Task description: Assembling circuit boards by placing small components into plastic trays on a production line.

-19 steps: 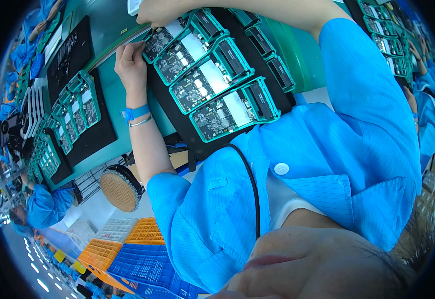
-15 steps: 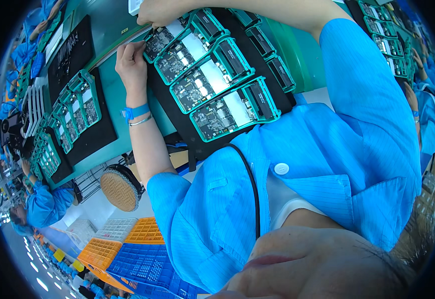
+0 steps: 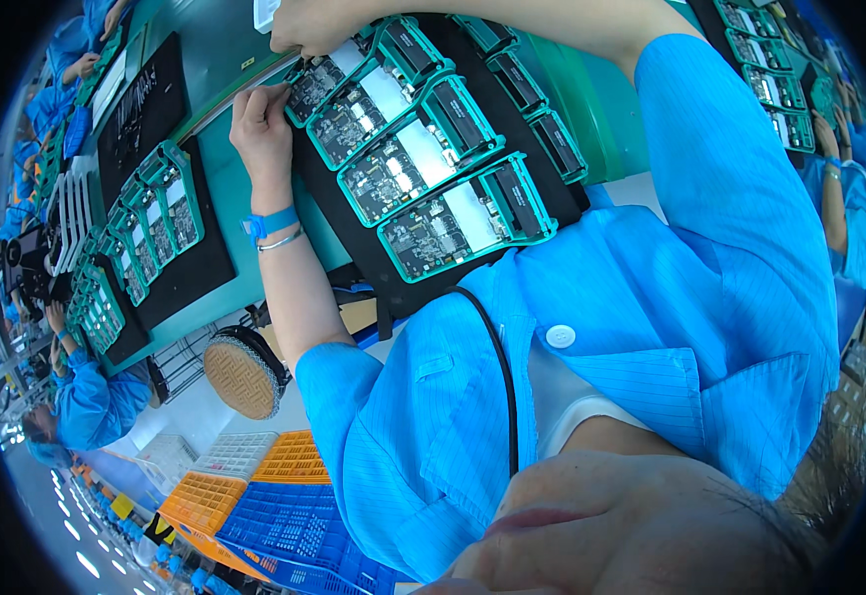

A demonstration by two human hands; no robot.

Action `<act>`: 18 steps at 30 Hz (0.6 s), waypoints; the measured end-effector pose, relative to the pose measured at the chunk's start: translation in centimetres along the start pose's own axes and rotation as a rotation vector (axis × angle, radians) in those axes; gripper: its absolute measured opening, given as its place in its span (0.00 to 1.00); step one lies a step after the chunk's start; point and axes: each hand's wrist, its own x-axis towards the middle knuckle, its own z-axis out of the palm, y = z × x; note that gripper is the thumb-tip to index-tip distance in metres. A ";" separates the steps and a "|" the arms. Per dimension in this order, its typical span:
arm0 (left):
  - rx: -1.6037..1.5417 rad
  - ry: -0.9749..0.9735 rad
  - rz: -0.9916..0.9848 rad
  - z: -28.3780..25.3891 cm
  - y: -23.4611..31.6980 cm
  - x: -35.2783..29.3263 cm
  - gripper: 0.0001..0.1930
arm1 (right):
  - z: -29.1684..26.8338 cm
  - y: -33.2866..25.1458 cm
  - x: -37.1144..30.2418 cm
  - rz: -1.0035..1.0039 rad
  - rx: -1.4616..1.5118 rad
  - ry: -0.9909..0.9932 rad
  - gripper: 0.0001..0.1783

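Note:
Several green frames, each with a circuit board and a black block, lie in a slanting row on a black mat [image 3: 329, 213]. The nearest green frame [image 3: 383, 248] is by my body. My left hand [image 3: 262, 124], with a blue strap on its wrist, has thumb and fingers pinched together at the left edge of the farthest circuit board [image 3: 312, 91]. Anything between those fingertips is too small to make out. Reaching across the top, my right hand [image 3: 316, 24] is curled over the far end of that board. Its fingertips point down and what they hold is hidden.
More black blocks in green frames [image 3: 557, 147] stand to the right on the mat. A white container [image 3: 265, 14] is at the top edge. Leftward lie other framed boards [image 3: 170, 203] on dark mats. Blue crates [image 3: 284, 521] and a round woven stool [image 3: 239, 377] are below; co-workers sit both sides.
Both my hands keep nearly the same place, the right one shifting very slightly. At the far right, a co-worker's hands and arm have moved.

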 end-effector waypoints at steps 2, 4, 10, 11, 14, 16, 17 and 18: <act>-0.019 -0.002 0.019 0.0 -0.1 0.1 0.06 | -0.2 -0.2 0.1 0.012 -0.001 -0.019 0.11; -0.015 -0.013 0.024 -0.2 -0.1 0.1 0.06 | -0.2 -0.3 0.2 0.002 -0.004 -0.012 0.11; -0.008 -0.105 0.064 -1.1 -0.6 0.9 0.05 | 0.8 -0.4 1.1 -0.023 -0.042 0.015 0.10; -0.016 -0.135 0.082 -0.6 -0.7 1.1 0.04 | 1.5 0.0 1.0 -0.011 -0.071 0.030 0.09; -0.035 -0.168 0.116 0.7 -0.3 2.0 0.03 | 2.5 1.7 -0.2 -0.012 -0.090 0.076 0.13; 0.024 -0.163 0.107 0.0 0.1 1.0 0.03 | 0.4 2.4 -2.4 0.083 -0.005 0.193 0.13; 0.062 -0.129 0.056 -1.0 0.4 0.0 0.03 | -1.4 2.5 -3.9 0.145 0.091 0.308 0.13; 0.099 -0.101 0.007 -2.2 0.6 -1.2 0.03 | -2.8 2.4 -5.7 0.211 0.187 0.428 0.13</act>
